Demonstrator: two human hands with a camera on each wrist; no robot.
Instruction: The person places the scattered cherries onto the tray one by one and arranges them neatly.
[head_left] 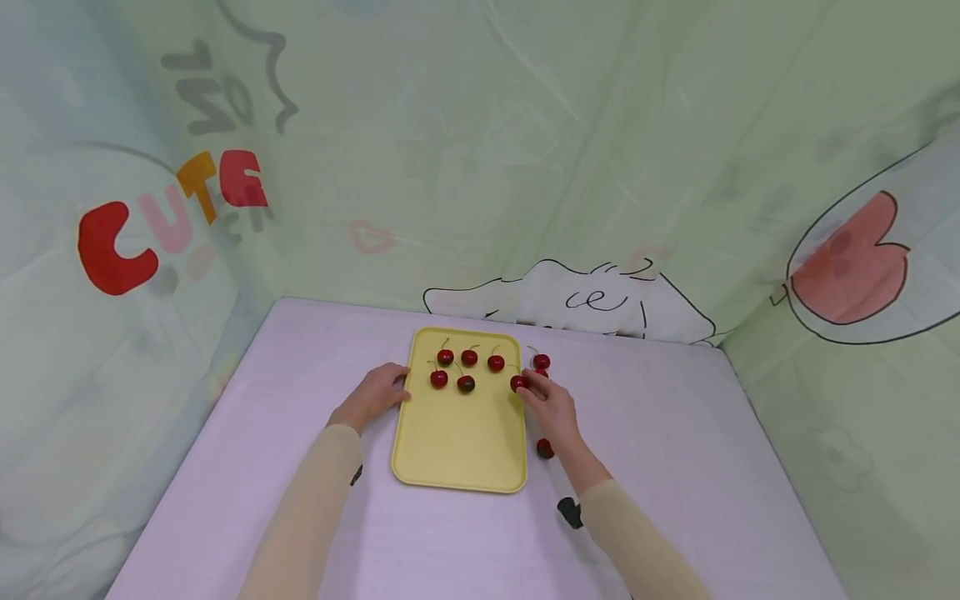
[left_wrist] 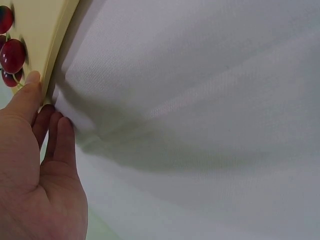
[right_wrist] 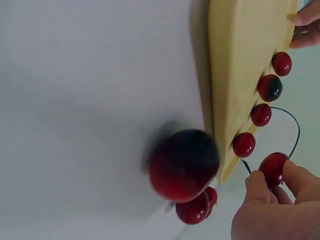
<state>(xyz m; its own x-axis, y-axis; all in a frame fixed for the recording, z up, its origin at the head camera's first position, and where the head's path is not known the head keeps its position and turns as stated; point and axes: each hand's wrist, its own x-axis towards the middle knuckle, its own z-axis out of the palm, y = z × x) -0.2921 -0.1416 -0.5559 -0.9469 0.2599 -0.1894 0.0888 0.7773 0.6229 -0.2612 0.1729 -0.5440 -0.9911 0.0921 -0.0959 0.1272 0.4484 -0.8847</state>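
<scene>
A yellow tray [head_left: 459, 442] lies on the table, with several red cherries [head_left: 468, 357] on its far half. My left hand [head_left: 372, 395] holds the tray's left rim; in the left wrist view the thumb [left_wrist: 31, 85] lies over the rim and the fingers sit against its outer side. Between thumb and fingertips my right hand [head_left: 553, 408] pinches a cherry [right_wrist: 274, 169] over the tray's right edge. Close by, beyond that edge, two more cherries [head_left: 542, 361] lie on the table, one partly hidden by the hand. Another dark-sided cherry [head_left: 545, 448] lies nearer me, beside the right wrist.
The table [head_left: 660, 467] has a pale lilac cover. Printed cloth walls [head_left: 450, 167] close it in at the back and on both sides. A black wrist device [head_left: 570, 512] shows at my right sleeve.
</scene>
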